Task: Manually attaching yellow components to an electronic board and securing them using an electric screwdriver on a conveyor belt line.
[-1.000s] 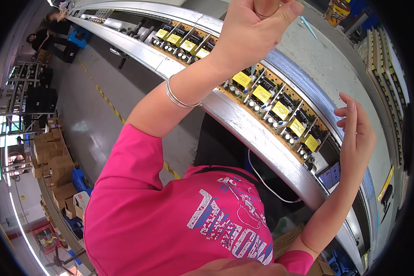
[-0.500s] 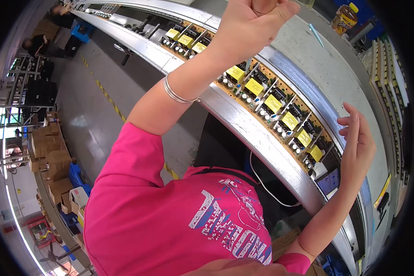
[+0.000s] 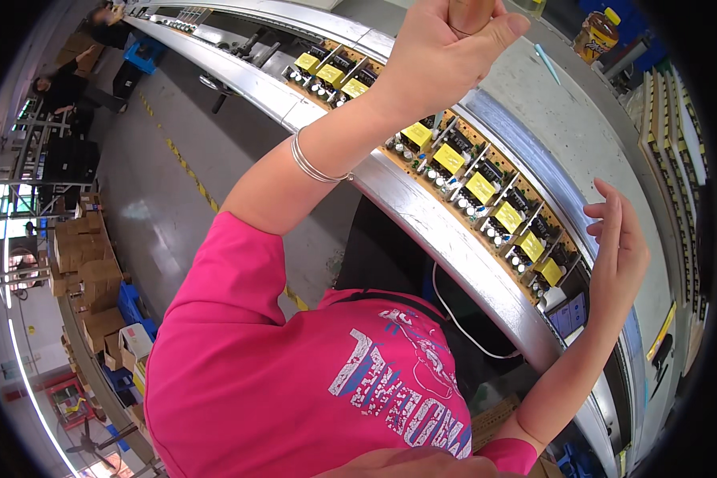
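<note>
A row of circuit boards (image 3: 494,227) with yellow transformers (image 3: 479,188), black heat sinks and white capacitors lies along the metal conveyor line (image 3: 446,255). My left hand (image 3: 446,52) is held above the row with its fingers curled closed. What it grips, if anything, is hidden by the hand itself. A thin ring shows on one finger, and bangles (image 3: 311,163) circle that forearm. At the far side of the line, my right hand (image 3: 620,247) hovers with loosely bent fingers apart and holds nothing. A phone-like screen (image 3: 570,315) rests beside my right forearm.
A light blue pen (image 3: 546,64) lies on the grey worktop beyond the line. Behind it stands a bottle with a yellow cap (image 3: 596,36). Stacked racks (image 3: 669,159) are at the right. Cardboard boxes (image 3: 95,275) and other people (image 3: 64,84) are at the left.
The boards have shifted slightly right and toward me along the line. My left hand has moved a little the same way, still closed. My right hand has barely moved.
</note>
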{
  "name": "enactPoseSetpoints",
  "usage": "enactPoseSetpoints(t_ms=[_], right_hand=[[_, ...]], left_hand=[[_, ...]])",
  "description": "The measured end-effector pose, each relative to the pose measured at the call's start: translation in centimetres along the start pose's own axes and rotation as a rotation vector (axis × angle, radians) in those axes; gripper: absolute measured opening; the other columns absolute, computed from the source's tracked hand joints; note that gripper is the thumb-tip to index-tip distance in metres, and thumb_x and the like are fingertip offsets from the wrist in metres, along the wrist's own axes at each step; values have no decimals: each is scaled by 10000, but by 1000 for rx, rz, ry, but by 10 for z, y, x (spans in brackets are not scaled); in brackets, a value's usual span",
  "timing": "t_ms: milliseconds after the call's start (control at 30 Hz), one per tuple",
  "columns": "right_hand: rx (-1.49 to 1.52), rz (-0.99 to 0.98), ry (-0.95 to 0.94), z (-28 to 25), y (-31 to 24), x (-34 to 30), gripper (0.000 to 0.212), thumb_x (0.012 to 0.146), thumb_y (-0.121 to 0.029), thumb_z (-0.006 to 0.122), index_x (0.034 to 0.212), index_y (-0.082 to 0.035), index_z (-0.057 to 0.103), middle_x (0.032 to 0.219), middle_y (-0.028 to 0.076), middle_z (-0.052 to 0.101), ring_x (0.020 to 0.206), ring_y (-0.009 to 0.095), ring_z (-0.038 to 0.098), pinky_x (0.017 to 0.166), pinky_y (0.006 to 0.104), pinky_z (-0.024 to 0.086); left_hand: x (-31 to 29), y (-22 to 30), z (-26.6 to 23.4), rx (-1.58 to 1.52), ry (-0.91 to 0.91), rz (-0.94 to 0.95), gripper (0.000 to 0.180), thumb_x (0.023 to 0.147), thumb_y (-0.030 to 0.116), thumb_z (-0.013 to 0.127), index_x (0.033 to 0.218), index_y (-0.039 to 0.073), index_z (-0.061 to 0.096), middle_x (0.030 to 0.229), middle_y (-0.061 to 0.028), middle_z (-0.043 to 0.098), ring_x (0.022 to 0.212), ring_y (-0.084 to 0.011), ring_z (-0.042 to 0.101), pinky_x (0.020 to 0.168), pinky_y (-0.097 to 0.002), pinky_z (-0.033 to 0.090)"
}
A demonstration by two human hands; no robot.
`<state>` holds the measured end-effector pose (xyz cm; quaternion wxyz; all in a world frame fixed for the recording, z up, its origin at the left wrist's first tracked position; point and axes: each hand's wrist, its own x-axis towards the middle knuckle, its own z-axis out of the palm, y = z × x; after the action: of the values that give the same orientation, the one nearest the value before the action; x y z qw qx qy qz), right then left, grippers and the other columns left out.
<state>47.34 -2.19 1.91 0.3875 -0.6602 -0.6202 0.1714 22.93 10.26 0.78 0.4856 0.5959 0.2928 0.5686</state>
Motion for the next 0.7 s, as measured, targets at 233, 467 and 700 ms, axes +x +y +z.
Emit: enactPoseSetpoints(t_ms=[233, 467, 700], right_hand=[[10, -9, -4, -2, 0, -1, 311, 1056, -238, 539, 1108, -10, 745, 832, 74, 700, 780, 135, 627, 710, 256, 507], [-2, 1, 17, -6, 3, -6, 298, 1057, -219, 537, 1124, -19, 748, 816, 74, 693, 769, 133, 621, 706, 257, 512], [0, -9, 23, -3, 3, -5, 290, 1057, -212, 542, 1135, -21, 747, 807, 73, 689, 767, 133, 620, 705, 256, 515]], left_hand=[[-2, 19, 1, 5, 1, -60, 166, 1012, 221, 663, 1015, 69, 596, 691, 42, 503, 531, -53, 425, 487, -211, 339], [4, 30, -14, 121, -10, -104, 167, 1010, 224, 667, 1015, 74, 592, 657, 52, 488, 494, -48, 404, 450, -210, 313], [5, 15, -21, 82, -39, -56, 168, 1007, 224, 670, 1001, 79, 584, 631, 58, 481, 472, -49, 394, 428, -210, 296]])
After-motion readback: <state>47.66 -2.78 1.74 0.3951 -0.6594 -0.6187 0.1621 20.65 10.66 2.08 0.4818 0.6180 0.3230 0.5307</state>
